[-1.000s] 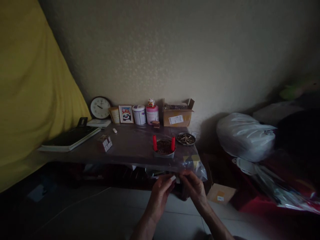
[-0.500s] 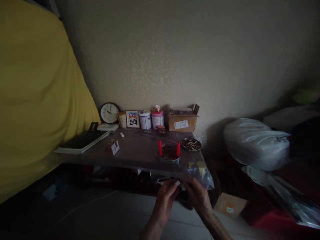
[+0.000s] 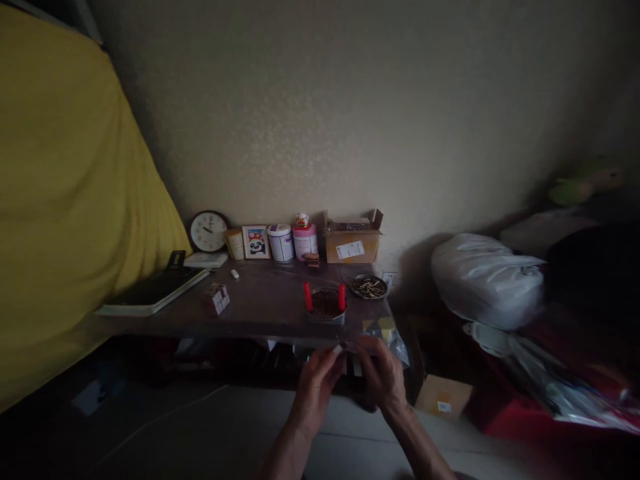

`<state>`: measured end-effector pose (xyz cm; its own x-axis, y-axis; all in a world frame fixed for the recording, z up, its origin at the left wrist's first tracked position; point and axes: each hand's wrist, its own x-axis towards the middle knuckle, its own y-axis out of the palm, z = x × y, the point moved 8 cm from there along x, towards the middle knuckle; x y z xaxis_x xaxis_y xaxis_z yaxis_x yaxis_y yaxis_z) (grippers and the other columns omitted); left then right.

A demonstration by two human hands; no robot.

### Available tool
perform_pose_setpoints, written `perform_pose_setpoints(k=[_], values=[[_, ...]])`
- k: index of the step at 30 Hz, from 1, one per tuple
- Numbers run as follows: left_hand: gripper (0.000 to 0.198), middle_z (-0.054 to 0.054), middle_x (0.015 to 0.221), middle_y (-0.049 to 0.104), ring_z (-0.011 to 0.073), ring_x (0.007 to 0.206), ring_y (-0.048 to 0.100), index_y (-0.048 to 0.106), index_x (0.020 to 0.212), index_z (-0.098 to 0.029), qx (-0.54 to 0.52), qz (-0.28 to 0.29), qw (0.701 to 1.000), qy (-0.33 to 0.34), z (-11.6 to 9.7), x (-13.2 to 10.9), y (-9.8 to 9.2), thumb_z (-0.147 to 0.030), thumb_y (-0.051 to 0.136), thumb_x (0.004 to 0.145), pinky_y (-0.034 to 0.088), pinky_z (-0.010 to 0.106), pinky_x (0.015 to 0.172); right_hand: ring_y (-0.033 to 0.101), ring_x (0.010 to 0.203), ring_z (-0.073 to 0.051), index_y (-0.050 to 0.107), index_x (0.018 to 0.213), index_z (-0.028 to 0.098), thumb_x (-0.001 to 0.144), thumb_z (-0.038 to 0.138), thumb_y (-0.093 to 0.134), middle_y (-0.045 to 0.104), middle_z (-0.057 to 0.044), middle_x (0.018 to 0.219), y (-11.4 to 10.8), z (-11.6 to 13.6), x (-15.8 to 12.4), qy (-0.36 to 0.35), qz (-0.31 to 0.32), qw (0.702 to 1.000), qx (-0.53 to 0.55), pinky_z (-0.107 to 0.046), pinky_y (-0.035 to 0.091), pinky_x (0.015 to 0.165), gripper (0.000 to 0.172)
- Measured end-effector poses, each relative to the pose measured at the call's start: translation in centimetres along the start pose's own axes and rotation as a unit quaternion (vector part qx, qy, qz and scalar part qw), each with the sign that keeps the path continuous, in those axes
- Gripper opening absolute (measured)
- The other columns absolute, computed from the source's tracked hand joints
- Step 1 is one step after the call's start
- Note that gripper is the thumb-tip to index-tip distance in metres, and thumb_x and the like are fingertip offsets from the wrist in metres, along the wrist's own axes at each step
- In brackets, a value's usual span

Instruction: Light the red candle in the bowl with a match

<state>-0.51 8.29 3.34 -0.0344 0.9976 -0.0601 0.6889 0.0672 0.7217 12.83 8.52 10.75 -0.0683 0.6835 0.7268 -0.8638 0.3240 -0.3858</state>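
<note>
Low in front of the table my left hand [image 3: 318, 375] is closed, with a small white-ended box that looks like a matchbox [image 3: 339, 349] between thumb and fingers. My right hand [image 3: 384, 372] is closed close beside it, fingertips pinched near the box; what they hold is too small and dim to make out. A pale piece [image 3: 357, 366] shows below the right fingers. Just beyond the hands, a metal tin [image 3: 326, 319] of dark grainy filling stands on the table [image 3: 270, 293]. Two red candles [image 3: 308, 297] [image 3: 342, 298] stand upright in it, without visible flames.
A round dish [image 3: 369, 287] of matchsticks lies right of the tin, a stack of small boxes [image 3: 218, 300] to the left. Along the wall stand a clock [image 3: 209, 231], a picture frame [image 3: 257, 243], two canisters and a cardboard box [image 3: 353, 247]. Plastic bags [image 3: 487, 280] lie right.
The view has shifted to the right, so the table and its things appear farther left. Both hands have risen a little toward the table edge, still close together.
</note>
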Motion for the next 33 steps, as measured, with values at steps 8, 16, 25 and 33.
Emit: perform_pose_setpoints(k=[8,16,25,33], values=[[0.023,0.006,0.095,0.068,0.0203,0.096,0.061,0.068,0.089,-0.017,0.035,-0.001,0.999,0.022,-0.9,-0.6,0.8,-0.029,0.071,0.069,0.043,0.034,0.090,0.062,0.084,-0.018,0.061,0.092,0.022,0.086,0.019,0.048,0.066,-0.004,0.088,-0.6,1.0,0.2,-0.060,0.014,0.998,-0.011,-0.030,0.050,0.076,0.014],[0.023,0.006,0.089,0.069,0.0185,0.090,0.062,0.068,0.084,-0.017,0.057,-0.007,0.998,0.040,-1.6,-0.6,1.3,-0.031,0.073,0.067,0.044,0.032,0.085,0.061,0.080,-0.019,0.063,0.089,0.023,0.087,0.017,0.044,0.066,-0.005,0.086,-0.1,2.0,0.2,-0.108,0.050,0.992,-0.033,-0.033,0.047,0.076,0.020],[0.028,0.009,0.093,0.070,0.0203,0.088,0.064,0.067,0.080,-0.015,0.084,-0.065,0.994,0.022,-2.2,-0.6,-2.1,-0.033,0.077,0.060,0.047,0.032,0.082,0.058,0.078,-0.018,0.062,0.083,0.019,0.084,0.038,0.050,0.063,-0.003,0.080,-2.3,-5.2,0.8,0.141,-0.073,0.986,0.054,-0.028,0.045,0.070,0.023],[0.030,0.010,0.100,0.070,0.0192,0.089,0.064,0.066,0.085,-0.016,0.162,-0.061,0.984,0.042,-4.7,0.6,-4.9,-0.037,0.073,0.064,0.046,0.030,0.080,0.054,0.067,-0.016,0.062,0.076,0.017,0.076,0.048,0.056,0.061,-0.001,0.072,-3.5,-5.5,0.7,0.252,-0.136,0.941,0.178,-0.025,0.043,0.061,0.032]])
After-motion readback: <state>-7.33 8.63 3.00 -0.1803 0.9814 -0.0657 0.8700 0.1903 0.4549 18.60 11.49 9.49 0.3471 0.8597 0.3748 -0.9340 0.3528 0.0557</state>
